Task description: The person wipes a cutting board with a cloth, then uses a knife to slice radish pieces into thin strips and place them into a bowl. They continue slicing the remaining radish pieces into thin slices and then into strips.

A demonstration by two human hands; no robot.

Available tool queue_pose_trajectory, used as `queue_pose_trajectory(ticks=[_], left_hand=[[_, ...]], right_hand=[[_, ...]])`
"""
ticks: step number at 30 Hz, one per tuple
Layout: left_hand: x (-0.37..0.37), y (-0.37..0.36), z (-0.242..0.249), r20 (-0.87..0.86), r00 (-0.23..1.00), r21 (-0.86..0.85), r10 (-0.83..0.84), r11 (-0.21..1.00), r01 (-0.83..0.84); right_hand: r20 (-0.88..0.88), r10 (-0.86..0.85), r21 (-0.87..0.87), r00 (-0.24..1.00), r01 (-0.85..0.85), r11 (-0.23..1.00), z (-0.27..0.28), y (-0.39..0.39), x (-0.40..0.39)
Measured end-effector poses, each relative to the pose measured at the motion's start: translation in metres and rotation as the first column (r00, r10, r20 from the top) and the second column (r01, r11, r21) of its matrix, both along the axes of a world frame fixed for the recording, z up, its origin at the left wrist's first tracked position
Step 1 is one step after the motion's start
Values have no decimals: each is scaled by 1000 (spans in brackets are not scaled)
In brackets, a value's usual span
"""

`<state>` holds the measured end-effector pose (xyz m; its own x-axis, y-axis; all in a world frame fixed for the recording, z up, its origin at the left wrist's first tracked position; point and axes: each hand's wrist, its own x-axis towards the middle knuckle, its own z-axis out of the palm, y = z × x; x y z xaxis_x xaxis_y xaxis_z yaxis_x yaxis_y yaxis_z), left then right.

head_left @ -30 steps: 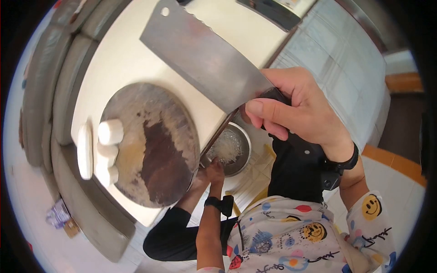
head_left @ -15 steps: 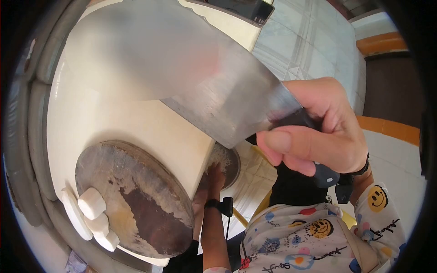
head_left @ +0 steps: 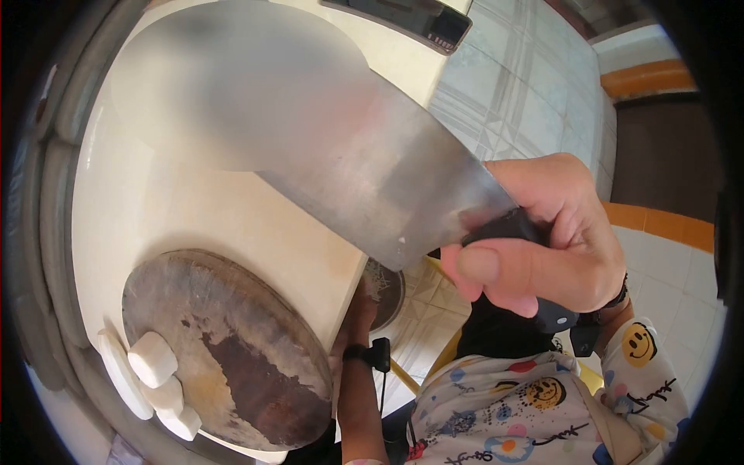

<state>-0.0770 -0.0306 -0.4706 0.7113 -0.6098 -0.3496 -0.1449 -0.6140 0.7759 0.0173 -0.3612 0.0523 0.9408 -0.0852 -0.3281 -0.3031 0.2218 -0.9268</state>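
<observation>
One cleaver point(head_left: 372, 151) fills my right hand point(head_left: 554, 236): my fingers are curled round its black handle point(head_left: 508, 225), and my thumb lies forward along it, close to the heel of the blade. It is held up clear of the round chopping board point(head_left: 271, 380), out to the right and beyond it, with the long lower edge seeming to face the board. I judge that thumb-forward hold a good one, since it steadies so broad a blade; a firm squeeze and a level wrist should stop the heavy front end from twisting, and the edge is best kept well away from my other arm.

My left hand point(head_left: 359, 310) is down past the board's right side, by a metal bowl point(head_left: 393, 301) with pale shreds point(head_left: 377, 280) in it. The table edge partly hides those fingers, so I cannot tell how far they are open or whether they grip anything.

Three chunky white pieces point(head_left: 153, 359) sit along the board's left rim, with a long white slice point(head_left: 124, 376) just outside them. Past the board's far side, on the same table point(head_left: 240, 213), lies a dark phone point(head_left: 403, 19).
</observation>
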Motion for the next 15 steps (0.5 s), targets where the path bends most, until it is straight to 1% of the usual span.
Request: queue_pose_trajectory(ticks=[1, 2, 3, 4, 5, 6, 7, 9, 10, 12, 13, 15], left_hand=[[2, -10, 21, 7, 1000, 2, 4, 1000, -4], [9, -28, 62, -76, 997, 156, -32, 987, 43], [11, -36, 83, -164, 985, 300, -51, 949, 99], [10, -33, 81, -160, 986, 304, -43, 948, 91], [12, -28, 79, -152, 985, 264, -83, 957, 122], [16, -25, 84, -141, 982, 228, -122, 962, 152], [18, -22, 90, -130, 985, 238, -111, 961, 140], [21, -21, 101, -158, 987, 428, -21, 900, 88], [21, -18, 104, -144, 989, 433, -13, 898, 75], [23, -14, 115, 32, 994, 346, 109, 932, -113], [26, -13, 120, 46, 992, 347, 115, 930, -124], [31, -13, 133, 59, 973, 408, 225, 884, -229]], right_hand=[[-15, -12, 13, 1000, 12, 1000, 1, 0, 1], [-31, -24, 28, 999, 25, 999, 1, 0, 1], [-27, -19, 31, 999, 20, 999, 1, -1, 0], [-25, -1, -3, 1000, 1, 1000, 0, -1, 0], [-19, 17, -36, 1000, -17, 999, 0, -2, 0], [-7, 25, -29, 1000, -26, 999, 0, -1, 0], [-10, 41, -48, 999, -41, 998, -1, -1, 0], [1, 65, -64, 998, -65, 996, 0, -1, 1], [7, 73, -37, 997, -72, 997, 1, 0, 3], [28, 85, -8, 996, -84, 996, 1, 3, 4], [55, 89, -28, 995, -88, 996, 0, 4, 4], [96, 106, -47, 990, -101, 994, -1, 5, 5]])
